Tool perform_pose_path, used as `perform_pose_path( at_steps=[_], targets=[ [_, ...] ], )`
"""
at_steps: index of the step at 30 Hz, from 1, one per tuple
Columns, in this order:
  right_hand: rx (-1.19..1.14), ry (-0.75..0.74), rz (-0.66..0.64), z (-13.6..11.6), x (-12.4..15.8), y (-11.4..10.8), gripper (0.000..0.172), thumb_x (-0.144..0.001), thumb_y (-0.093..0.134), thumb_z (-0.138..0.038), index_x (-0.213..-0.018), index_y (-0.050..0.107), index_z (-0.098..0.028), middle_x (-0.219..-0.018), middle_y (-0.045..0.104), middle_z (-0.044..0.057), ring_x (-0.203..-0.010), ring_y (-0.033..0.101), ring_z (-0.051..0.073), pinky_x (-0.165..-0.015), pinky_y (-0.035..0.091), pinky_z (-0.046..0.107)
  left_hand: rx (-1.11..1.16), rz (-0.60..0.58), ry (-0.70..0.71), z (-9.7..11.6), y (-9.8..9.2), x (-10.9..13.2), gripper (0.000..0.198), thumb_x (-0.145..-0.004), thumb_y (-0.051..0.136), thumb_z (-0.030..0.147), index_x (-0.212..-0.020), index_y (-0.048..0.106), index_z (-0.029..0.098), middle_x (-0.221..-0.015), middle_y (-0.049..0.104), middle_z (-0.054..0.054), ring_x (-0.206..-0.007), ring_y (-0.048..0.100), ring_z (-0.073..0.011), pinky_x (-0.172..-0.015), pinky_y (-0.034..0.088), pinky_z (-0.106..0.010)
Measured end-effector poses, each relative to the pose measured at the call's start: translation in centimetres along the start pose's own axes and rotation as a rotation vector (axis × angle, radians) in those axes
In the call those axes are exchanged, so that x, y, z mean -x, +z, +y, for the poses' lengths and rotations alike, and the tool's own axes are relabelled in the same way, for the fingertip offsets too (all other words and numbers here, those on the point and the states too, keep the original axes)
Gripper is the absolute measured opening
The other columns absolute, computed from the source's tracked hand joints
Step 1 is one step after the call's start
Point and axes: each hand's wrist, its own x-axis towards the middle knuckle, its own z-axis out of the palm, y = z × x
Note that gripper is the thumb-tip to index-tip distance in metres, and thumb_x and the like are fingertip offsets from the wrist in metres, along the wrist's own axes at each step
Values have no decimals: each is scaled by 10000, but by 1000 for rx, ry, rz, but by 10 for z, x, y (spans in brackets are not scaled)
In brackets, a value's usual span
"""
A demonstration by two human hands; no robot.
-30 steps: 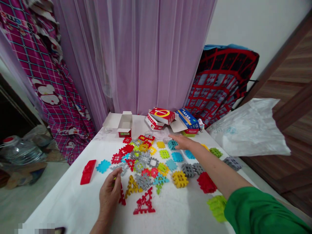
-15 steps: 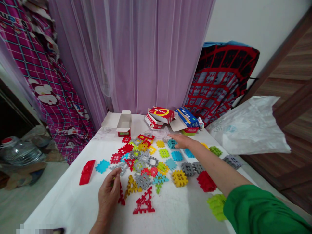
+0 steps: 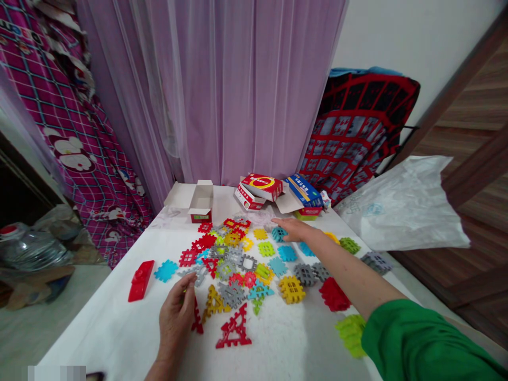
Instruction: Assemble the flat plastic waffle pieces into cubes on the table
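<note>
My right hand reaches to the far middle of the table, its fingers and thumb around a teal stack of square lattice pieces. My left hand rests near the front left with curled fingers; a speck of yellow-green shows between them, too small to name. Beside it lies a red triangle piece, partly hidden by the hand. To its right are a mustard triangle piece and red triangle pieces. Loose toothed plastic building pieces, red, grey, blue and green, lie heaped between my hands.
Sorted stacks stand on the right: yellow, grey, red and lime green. A red piece lies at left. Open cardboard boxes line the back. A white plastic bag hangs at the right edge.
Both hands stay almost where they were, the right still at the teal stack. The whole view has shifted very slightly; no piece has visibly moved.
</note>
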Motion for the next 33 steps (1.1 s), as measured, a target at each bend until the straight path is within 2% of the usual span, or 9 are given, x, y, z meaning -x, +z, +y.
perform_pose_path(
  at_steps=[8, 11, 18, 24, 29, 33],
  targets=[
    [15, 22, -24, -4, 3, -7, 873, -684, 716, -162, -1491, 384, -148, -1374, 566, 186, -1250, 537, 340, -1034, 432, 425, -30, -7, 22, 3, -2, 1, 378, -781, 557, 518, -977, 733, 247, -1051, 769, -36, -1049, 694, -240, -969, 528, -379],
    [-6, 42, 0, -3, 8, -13, 847, -707, 694, -155, -1495, 384, -171, -1414, 540, 161, -1284, 512, 317, -1056, 415, 401, -34, -8, 19, 4, -2, 1, 385, -777, 554, 522, -973, 735, 244, -1048, 770, -41, -1043, 696, -244, -962, 532, -383],
    [-13, 180, 182, 0, 20, -46, 654, -802, 558, -139, -1439, 474, -265, -1352, 614, 50, -1219, 571, 260, -1013, 448, 357, -27, 1, 53, 4, -2, 0, 385, -770, 559, 515, -976, 734, 241, -1015, 771, -41, -1000, 706, -240, -932, 543, -361],
    [25, 328, 248, -18, 30, -71, 448, -902, 457, -217, -1328, 583, -277, -1217, 692, 59, -1123, 629, 269, -924, 483, 366, -61, 2, 68, -1, 0, -4, 383, -761, 541, 512, -955, 726, 239, -995, 773, -41, -969, 710, -237, -909, 547, -352],
    [-41, 491, 170, -28, 31, -54, 469, -917, 441, -196, -1378, 518, -218, -1194, 692, 140, -1107, 640, 288, -885, 488, 371, -56, 1, 113, -8, 0, -8, 378, -762, 540, 513, -957, 724, 246, -991, 778, -38, -956, 715, -232, -883, 552, -333],
    [-66, 520, 119, -23, 20, -28, 578, -842, 545, -178, -1413, 468, -212, -1171, 702, 146, -1052, 670, 279, -827, 507, 332, -51, -15, 122, -10, -1, -8, 373, -767, 545, 508, -970, 724, 252, -1003, 779, -34, -962, 717, -233, -886, 551, -329]
  ],
)
